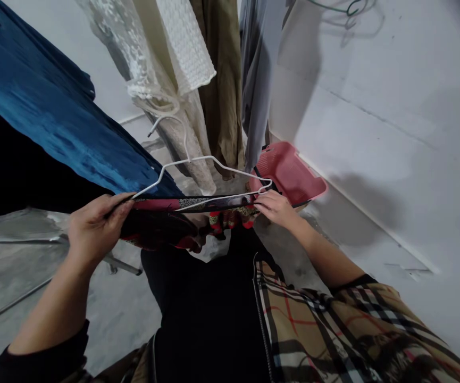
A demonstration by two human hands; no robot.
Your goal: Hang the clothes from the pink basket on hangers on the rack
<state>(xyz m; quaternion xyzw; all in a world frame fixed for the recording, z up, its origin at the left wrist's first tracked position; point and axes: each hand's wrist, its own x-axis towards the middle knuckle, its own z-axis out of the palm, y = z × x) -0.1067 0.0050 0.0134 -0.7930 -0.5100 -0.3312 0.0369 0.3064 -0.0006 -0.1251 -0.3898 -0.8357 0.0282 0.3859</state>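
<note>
Over the lap (pixel 209 308), left grip (pixel 96 229) pinching patterned garment (pixel 161 226), right grip (pixel 275 208) pinching its edge by wire hanger (pixel 209 157)

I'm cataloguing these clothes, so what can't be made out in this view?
Head view:
The patterned garment: its full print and cut, bunched up and covered by the left hand and right hand.
The pink plastic object: what it is, partly hidden by the white wire hanger and the garment.
The blue cloth: its full extent, cut off by the left edge.
The green wire: its top, cut off by the top edge.
</note>
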